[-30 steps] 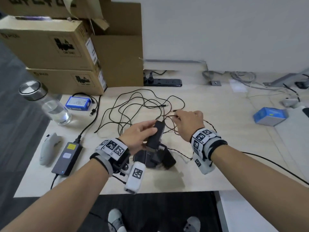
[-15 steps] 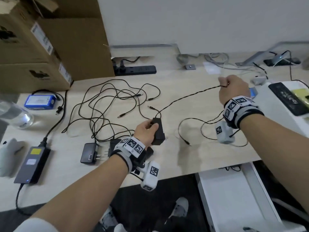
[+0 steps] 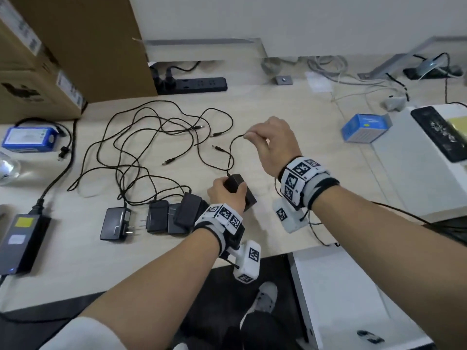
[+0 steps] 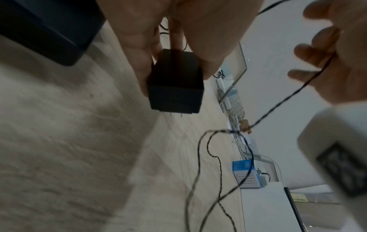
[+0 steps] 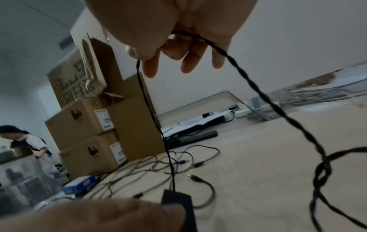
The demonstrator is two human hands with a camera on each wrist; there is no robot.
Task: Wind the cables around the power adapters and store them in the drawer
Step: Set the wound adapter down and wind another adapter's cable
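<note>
My left hand [image 3: 228, 192] grips a small black power adapter [image 3: 240, 188] just above the desk; the left wrist view shows the adapter [image 4: 175, 83] between thumb and fingers, prongs down. Its thin black cable [image 3: 231, 154] rises to my right hand [image 3: 267, 140], which pinches it between thumb and forefinger; the cable [image 5: 151, 109] hangs slack to the adapter [image 5: 178, 202]. Three more black adapters [image 3: 156, 219] lie left of my left hand, their cables tangled [image 3: 141, 147] behind. A white drawer [image 3: 336, 294] stands open below the desk edge at the right.
Cardboard boxes [image 3: 50, 59] stack at the back left, a black power strip [image 3: 192, 84] behind the tangle. A laptop brick [image 3: 20, 243] and blue box [image 3: 27, 138] lie far left. A blue box [image 3: 364, 128] and white unit [image 3: 424, 160] sit right. Another person [image 5: 25, 141] stands far off.
My right hand has come back from far right toward the adapter, so the taut cable now hangs in a slack loop. The left hand keeps its hold on the adapter.
</note>
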